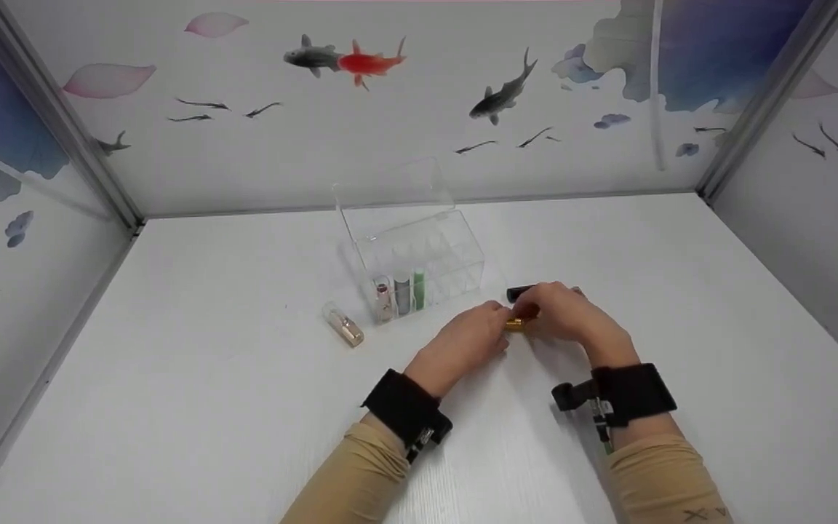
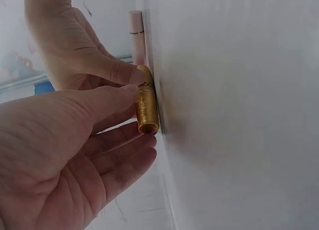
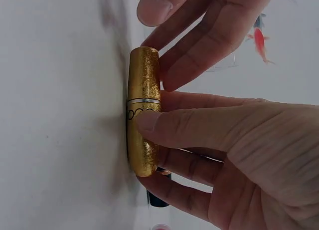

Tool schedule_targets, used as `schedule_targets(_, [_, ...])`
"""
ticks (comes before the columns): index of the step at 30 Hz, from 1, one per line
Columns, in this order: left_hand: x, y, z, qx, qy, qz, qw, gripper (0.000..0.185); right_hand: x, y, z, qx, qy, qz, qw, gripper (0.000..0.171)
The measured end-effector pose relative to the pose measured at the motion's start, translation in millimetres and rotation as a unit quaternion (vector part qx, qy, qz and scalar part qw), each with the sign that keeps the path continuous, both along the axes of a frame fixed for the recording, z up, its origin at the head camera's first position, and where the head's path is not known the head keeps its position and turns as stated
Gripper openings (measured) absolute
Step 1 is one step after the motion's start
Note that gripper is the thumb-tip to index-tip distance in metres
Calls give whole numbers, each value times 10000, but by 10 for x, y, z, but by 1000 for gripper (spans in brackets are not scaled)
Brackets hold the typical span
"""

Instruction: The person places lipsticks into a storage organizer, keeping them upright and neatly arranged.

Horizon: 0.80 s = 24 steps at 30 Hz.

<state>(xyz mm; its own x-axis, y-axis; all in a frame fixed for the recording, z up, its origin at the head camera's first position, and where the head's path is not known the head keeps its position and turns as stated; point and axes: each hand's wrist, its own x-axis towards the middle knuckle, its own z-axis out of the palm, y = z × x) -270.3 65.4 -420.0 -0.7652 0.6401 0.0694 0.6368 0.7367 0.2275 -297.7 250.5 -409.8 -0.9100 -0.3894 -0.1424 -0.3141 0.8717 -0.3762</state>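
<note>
A gold lipstick tube (image 3: 143,85) with dark lettering and a silver seam lies low over the white table. My right hand (image 1: 564,313) pinches its lower part in the right wrist view, thumb over the lettering and fingers behind. At the tube's other end is my left hand (image 1: 466,342), its fingers (image 3: 194,55) loosely bent beside the gold surface. The left thumb stands off from the tube in the right wrist view; in the left wrist view it overlaps the tube near the seam. A black tube (image 1: 521,292) lies just behind my right hand, partly hidden by it.
A clear divided box (image 1: 448,255) stands beyond my hands, its transparent lid (image 1: 397,191) raised. Three tubes, including a grey one (image 1: 402,294) and a green one (image 1: 419,290), stand in its front left slots. A clear-capped lipstick (image 1: 344,325) lies left of it. The left wrist view shows a pink tube (image 2: 136,33).
</note>
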Motion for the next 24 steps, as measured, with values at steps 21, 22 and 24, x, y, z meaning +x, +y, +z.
schedule_targets(21, [-125,-157,225,2092,859,691,9716,20,24,-68,240,-3350,12,-518,9408,29])
schedule_targets(22, [-134,-175,239,2121,888,732,9705,21,25,-95,246,-3464,97,-618,9360,30])
schedule_targets(24, [-149,-210,262,2176,945,812,9681,21,30,-152,253,-3609,306,-794,9287,32])
